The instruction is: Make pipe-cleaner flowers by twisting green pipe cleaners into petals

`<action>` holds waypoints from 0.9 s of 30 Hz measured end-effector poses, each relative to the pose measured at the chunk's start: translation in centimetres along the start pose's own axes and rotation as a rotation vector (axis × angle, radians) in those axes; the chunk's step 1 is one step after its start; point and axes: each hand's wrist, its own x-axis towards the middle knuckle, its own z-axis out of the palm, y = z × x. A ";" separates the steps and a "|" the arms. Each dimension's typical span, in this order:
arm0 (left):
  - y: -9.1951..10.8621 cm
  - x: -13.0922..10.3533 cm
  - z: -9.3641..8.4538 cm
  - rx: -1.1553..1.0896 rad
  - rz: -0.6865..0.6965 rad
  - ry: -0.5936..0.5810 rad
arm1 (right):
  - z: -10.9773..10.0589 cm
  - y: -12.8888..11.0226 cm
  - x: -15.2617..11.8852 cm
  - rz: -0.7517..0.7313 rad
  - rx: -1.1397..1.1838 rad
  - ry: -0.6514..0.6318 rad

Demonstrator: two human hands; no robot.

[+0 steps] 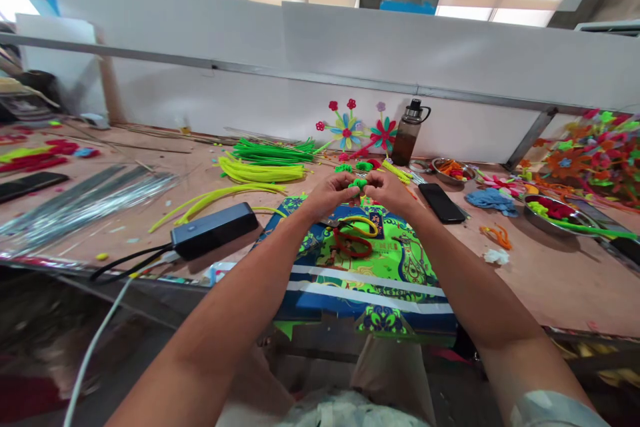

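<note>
Both hands meet over the patterned blue-and-green board (pixel 390 260) on the table. My left hand (pixel 332 192) pinches one side of a green pipe cleaner (pixel 358 183) that is bent into small curls. On its other side, the fingers of my right hand (pixel 389 191) are closed on the same piece. Below the hands, a yellow pipe-cleaner loop (pixel 369 220) and a red-brown loop (pixel 356 252) lie on the board. More curled green pieces (pixel 364 165) rest just beyond my fingers.
Green pipe cleaners (pixel 275 151) and yellow ones (pixel 260 170) lie in bundles at the back left. A black power strip (pixel 215 230) sits left of the board. A bottle (pixel 407 133), a phone (pixel 441 203) and metal bowls (pixel 555 227) stand to the right. Pipe-cleaner flowers (pixel 346 130) stand behind.
</note>
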 end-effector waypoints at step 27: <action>-1.0 0.5 0.4 -0.170 -0.085 0.178 | 1.7 0.8 0.1 -0.032 -0.051 0.252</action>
